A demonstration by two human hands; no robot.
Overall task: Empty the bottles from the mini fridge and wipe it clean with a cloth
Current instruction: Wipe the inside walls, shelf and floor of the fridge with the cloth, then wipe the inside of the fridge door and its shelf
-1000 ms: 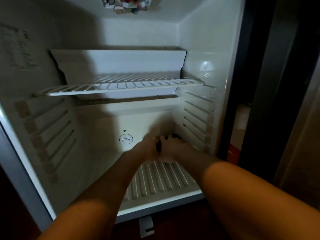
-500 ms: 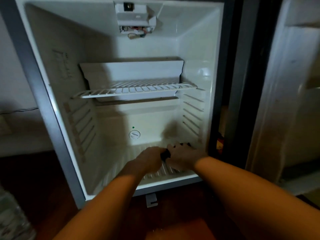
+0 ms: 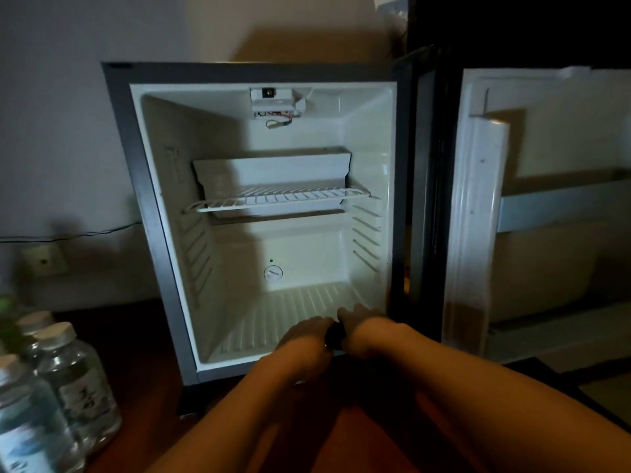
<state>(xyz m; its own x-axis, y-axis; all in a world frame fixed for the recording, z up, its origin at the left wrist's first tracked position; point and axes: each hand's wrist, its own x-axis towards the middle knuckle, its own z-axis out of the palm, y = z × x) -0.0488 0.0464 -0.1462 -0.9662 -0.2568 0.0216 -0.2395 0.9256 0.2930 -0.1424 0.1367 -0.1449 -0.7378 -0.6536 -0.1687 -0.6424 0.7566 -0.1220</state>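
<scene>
The white mini fridge stands open, with no bottle on its wire shelf or ribbed floor. My left hand and my right hand sit side by side at the front edge of the fridge floor. Both grip a small dark cloth bunched between them; most of it is hidden by my fingers. Several clear water bottles with white caps stand outside the fridge at the lower left.
The fridge door is swung wide open to the right, its inner shelves facing me. A thermostat dial sits on the back wall. A cable runs along the wall on the left. The surface in front is dark reddish wood.
Both hands, still holding the cloth, have drawn back from deep on the fridge floor to its front edge. My head has pulled back, bringing the bottles and door into view.
</scene>
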